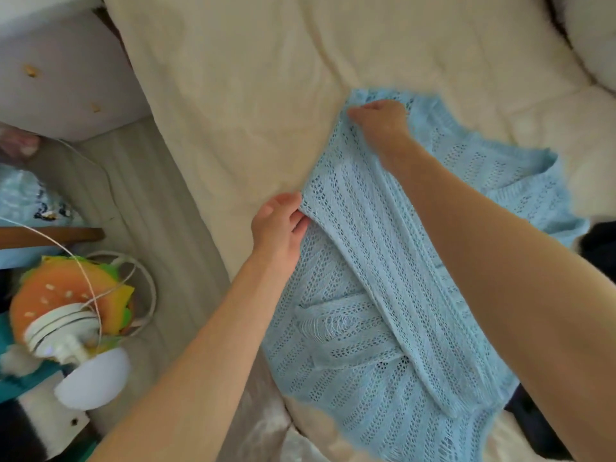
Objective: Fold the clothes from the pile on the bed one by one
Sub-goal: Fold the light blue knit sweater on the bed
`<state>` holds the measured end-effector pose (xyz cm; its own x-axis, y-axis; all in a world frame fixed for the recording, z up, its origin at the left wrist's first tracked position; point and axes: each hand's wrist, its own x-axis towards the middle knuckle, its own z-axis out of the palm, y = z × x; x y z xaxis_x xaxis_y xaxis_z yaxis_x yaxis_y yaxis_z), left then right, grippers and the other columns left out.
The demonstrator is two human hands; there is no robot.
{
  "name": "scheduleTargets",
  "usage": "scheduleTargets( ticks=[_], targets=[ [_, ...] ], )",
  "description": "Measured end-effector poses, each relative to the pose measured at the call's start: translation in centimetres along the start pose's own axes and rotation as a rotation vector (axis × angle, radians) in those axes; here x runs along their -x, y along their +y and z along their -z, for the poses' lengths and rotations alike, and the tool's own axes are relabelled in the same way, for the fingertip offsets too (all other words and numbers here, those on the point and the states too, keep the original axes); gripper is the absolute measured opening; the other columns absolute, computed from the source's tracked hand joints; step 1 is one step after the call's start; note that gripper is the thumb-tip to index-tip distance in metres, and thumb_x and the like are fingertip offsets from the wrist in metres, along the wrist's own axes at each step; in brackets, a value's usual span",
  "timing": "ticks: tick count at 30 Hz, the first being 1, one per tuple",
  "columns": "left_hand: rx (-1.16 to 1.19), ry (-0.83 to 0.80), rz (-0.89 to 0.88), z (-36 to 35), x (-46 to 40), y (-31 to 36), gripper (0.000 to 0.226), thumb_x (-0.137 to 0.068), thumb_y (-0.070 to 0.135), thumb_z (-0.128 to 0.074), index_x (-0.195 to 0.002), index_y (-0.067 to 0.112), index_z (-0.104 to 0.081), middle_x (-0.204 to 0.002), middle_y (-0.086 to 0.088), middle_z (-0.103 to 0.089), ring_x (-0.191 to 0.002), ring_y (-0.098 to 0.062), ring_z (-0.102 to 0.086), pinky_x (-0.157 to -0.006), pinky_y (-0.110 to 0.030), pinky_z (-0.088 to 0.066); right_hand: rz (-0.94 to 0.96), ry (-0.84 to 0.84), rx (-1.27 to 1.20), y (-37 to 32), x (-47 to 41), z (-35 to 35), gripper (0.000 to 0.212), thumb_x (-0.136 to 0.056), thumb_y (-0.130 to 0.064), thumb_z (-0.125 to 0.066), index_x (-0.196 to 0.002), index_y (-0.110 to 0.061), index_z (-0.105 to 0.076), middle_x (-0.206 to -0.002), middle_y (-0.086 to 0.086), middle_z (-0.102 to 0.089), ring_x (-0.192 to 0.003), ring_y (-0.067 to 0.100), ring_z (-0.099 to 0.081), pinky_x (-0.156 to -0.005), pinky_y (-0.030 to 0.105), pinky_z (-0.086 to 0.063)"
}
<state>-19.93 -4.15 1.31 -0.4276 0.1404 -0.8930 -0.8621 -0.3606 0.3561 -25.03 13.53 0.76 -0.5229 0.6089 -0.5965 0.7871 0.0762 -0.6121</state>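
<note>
A light blue open-knit sweater (373,295) lies spread on the cream bedding (240,95), with one side flap folded over its middle. My left hand (280,221) pinches the folded edge of the sweater at its left side. My right hand (380,120) grips the sweater's far upper corner, with the forearm crossing above the garment. A sleeve lies tucked across the lower middle of the sweater. Dark clothing (596,241) peeks out at the right edge of the bed.
Left of the bed, a nightstand area holds a burger-shaped plush (66,295), a white lamp (93,378) and white cables (146,288). A grey padded headboard (56,78) stands at the upper left. A white fluffy pillow (593,38) lies at the upper right.
</note>
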Motion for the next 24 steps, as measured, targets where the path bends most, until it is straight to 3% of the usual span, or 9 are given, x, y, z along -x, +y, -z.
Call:
scheduleTargets(
  ticks=[3, 5, 7, 9, 12, 15, 18, 21, 24],
  targets=[
    [-0.035, 0.033, -0.075, 0.5, -0.2, 0.6, 0.009, -0.088, -0.001, -0.058, -0.093, 0.007, -0.055, -0.095, -0.010, -0.064, -0.088, -0.021, -0.063, -0.084, -0.034, -0.056, 0.009, 0.058, -0.133, -0.9, -1.0, -0.4, 0.012, -0.085, -0.016, -0.067, -0.077, -0.007, -0.064, -0.067, 0.001, -0.048, -0.065, 0.015, -0.045, -0.061, 0.026, -0.042],
    [-0.056, 0.048, -0.132, 0.7, -0.4, 1.1, 0.008, -0.088, -0.001, -0.058, -0.093, 0.006, -0.058, -0.094, -0.010, -0.065, -0.084, -0.019, -0.065, -0.077, -0.031, -0.058, 0.036, 0.075, -0.159, -1.5, -1.7, -0.6, 0.016, -0.085, -0.018, -0.069, -0.072, -0.012, -0.063, -0.066, -0.002, -0.055, -0.066, 0.013, -0.052, -0.065, 0.027, -0.050],
    [-0.198, 0.047, -0.192, 0.9, -0.6, 1.2, 0.008, -0.089, 0.003, -0.059, -0.096, 0.007, -0.061, -0.094, -0.011, -0.066, -0.081, -0.019, -0.065, -0.073, -0.029, -0.058, 0.075, 0.071, -0.131, -1.8, -2.0, -0.9, 0.016, -0.086, -0.019, -0.067, -0.071, -0.017, -0.062, -0.063, -0.005, -0.055, -0.060, 0.008, -0.051, -0.061, 0.022, -0.049],
    [-0.411, 0.027, -0.262, 1.2, -0.9, 0.9, 0.014, -0.089, 0.009, -0.062, -0.103, 0.010, -0.062, -0.090, -0.008, -0.064, -0.076, -0.016, -0.062, -0.072, -0.027, -0.057, 0.121, 0.080, -0.045, -1.5, -1.8, -1.3, 0.010, -0.090, -0.018, -0.059, -0.084, -0.014, -0.067, -0.064, -0.008, -0.055, -0.057, 0.004, -0.049, -0.057, 0.018, -0.044],
    [-0.675, -0.021, -0.344, 1.6, -1.1, 0.5, 0.010, -0.087, 0.023, -0.066, -0.095, 0.025, -0.062, -0.083, 0.000, -0.056, -0.070, -0.008, -0.051, -0.067, -0.018, -0.047, 0.225, 0.162, 0.157, 1.2, -0.3, -1.3, 0.029, -0.094, -0.023, -0.048, -0.117, -0.012, -0.063, -0.101, -0.001, -0.066, -0.093, 0.012, -0.058, -0.086, 0.029, -0.047],
    [-0.814, -0.014, -0.391, 2.4, -1.5, 0.7, 0.011, -0.088, 0.027, -0.064, -0.082, 0.019, -0.059, -0.072, 0.005, -0.054, -0.061, -0.001, -0.049, -0.058, -0.007, -0.039, 0.402, 0.247, 0.361, 5.8, 3.9, -0.9, 0.040, -0.097, -0.027, -0.043, -0.134, -0.012, -0.050, -0.138, 0.008, -0.049, -0.129, 0.024, -0.042, -0.108, 0.043, -0.032],
    [-0.890, 0.020, -0.405, 3.2, -2.0, 1.6, 0.017, -0.089, 0.029, -0.062, -0.088, 0.013, -0.056, -0.077, 0.007, -0.058, -0.067, -0.003, -0.055, -0.067, -0.015, -0.046, 0.515, 0.253, 0.468, 10.9, 8.9, -0.8, 0.045, -0.098, -0.030, -0.038, -0.138, -0.010, -0.046, -0.147, 0.013, -0.040, -0.138, 0.031, -0.033, -0.113, 0.050, -0.023],
    [-0.777, -0.060, -0.336, 3.4, -1.6, 2.2, 0.011, -0.090, 0.025, -0.062, -0.087, 0.019, -0.052, -0.083, 0.001, -0.063, -0.062, -0.006, -0.061, -0.066, -0.025, -0.053, 0.555, 0.175, 0.614, 16.1, 13.2, -0.9, 0.049, -0.098, -0.034, -0.034, -0.142, -0.014, -0.041, -0.151, 0.012, -0.035, -0.142, 0.030, -0.026, -0.114, 0.055, -0.018],
    [-0.970, -0.158, -0.311, 4.3, -1.2, 1.2, 0.017, -0.087, 0.027, -0.065, -0.097, 0.021, -0.052, -0.089, 0.002, -0.060, -0.072, -0.010, -0.058, -0.071, -0.029, -0.050, 0.539, 0.081, 0.718, 20.7, 16.5, -0.3, 0.048, -0.100, -0.038, -0.027, -0.143, -0.018, -0.035, -0.152, 0.011, -0.032, -0.143, 0.028, -0.023, -0.113, 0.057, -0.019]
  ],
)
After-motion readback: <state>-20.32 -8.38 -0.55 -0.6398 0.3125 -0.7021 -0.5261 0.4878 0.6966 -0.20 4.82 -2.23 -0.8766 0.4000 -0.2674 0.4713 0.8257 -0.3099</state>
